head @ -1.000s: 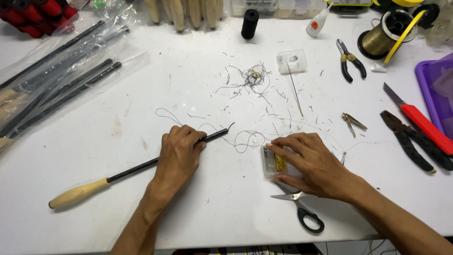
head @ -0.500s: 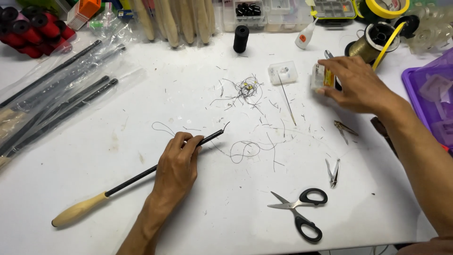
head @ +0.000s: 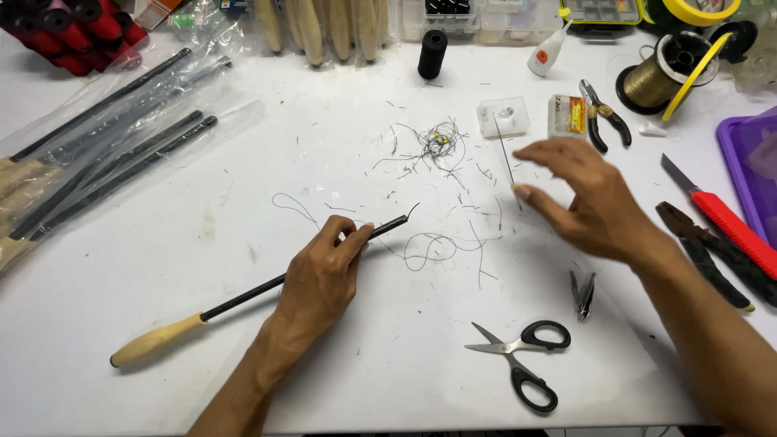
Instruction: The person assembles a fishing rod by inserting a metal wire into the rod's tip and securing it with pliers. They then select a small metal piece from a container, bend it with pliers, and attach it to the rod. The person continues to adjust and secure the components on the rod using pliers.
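White worktable (head: 162, 267) carries everything, strewn with thread clippings; lying across it is a long thin black rod with a pale wooden handle (head: 243, 298), which looks light and stiff, best gripped near its dark tip where work happens; the left hand (head: 320, 279) pinches that rod close to the tip; the right hand (head: 587, 198) hovers with fingers spread, holding nothing; black-handled scissors (head: 522, 360) lie nearby; a loose dark thread (head: 429, 247), limp and fine, curls beside the tip.
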